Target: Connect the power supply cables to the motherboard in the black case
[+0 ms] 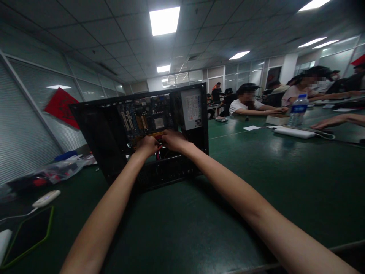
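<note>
An open black computer case (182, 169) stands on the green table, its inside facing me. Within it, a blue motherboard (148, 108) carries pale and brown slots, and a silver power supply (192, 110) sits at the upper right. Both hands reach into the case at the motherboard's lower edge, beside an orange-yellow slot strip (156, 134). My left hand (146, 145) is closed with curled fingers at the strip's left part. Close to its right, my right hand (175, 140) is also closed. What either hand grips is hidden. Thin coloured cables (159, 152) hang just below them.
On the left lie a green-edged phone (30, 236), a white device with a cord (47, 198) and plastic bags (54, 173). To the right are a water bottle (299, 108), a white power strip (295, 132) and paper (251, 128). Other people sit along the table.
</note>
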Demonstrator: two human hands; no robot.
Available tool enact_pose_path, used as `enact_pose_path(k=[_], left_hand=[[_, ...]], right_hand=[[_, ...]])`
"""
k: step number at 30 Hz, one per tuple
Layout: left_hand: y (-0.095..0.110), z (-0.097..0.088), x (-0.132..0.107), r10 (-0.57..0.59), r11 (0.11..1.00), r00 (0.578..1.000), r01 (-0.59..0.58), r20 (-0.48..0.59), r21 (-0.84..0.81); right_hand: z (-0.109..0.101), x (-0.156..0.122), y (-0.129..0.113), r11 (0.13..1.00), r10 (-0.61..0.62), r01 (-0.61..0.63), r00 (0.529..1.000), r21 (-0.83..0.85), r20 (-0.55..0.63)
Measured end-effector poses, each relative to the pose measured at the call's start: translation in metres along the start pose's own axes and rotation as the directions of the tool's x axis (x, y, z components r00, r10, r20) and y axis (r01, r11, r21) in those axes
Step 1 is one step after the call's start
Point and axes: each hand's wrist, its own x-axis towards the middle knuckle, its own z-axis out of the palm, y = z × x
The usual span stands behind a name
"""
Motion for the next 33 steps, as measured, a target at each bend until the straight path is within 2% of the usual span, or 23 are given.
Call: enact_pose_path(k=[5,7,10,12,16,21,33], left_hand=[[0.0,0.001,-0.002,-0.008,1.0,1.0,0.008,0.002,-0.019],[0.0,0.001,-0.002,-0.005,1.0,1.0,0.005,-0.002,-0.021],[-0.001,0.002,-0.002,0.0,1.0,1.0,0.0,-0.012,-0.02],[-0.002,0.003,-0.001,0.003,1.0,1.0,-0.003,-0.014,-0.02],[-0.003,0.004,0.001,0.005,0.999,1.0,-0.005,-0.009,-0.033],[-0.001,0.004,0.001,0.004,0.999,1.0,-0.004,-0.011,-0.05],[0.003,0.001,-0.002,0.019,0.999,1.0,-0.02,-0.009,-0.046]], right_hand=[[0.005,0.007,0.005,0.997,-0.074,0.073,0.997,0.017,0.034],[0.009,0.012,0.01,0.99,-0.139,0.141,0.989,-0.03,0.048],[0.013,0.017,0.018,0.943,-0.291,0.305,0.95,-0.132,0.116],[0.015,0.018,0.021,0.912,-0.35,0.378,0.92,-0.16,0.179],[0.015,0.014,0.019,0.917,-0.312,0.356,0.922,-0.181,0.229],[0.015,0.011,0.017,0.942,-0.255,0.29,0.946,-0.168,0.2],[0.012,0.009,0.014,0.952,-0.227,0.262,0.95,-0.157,0.212]])
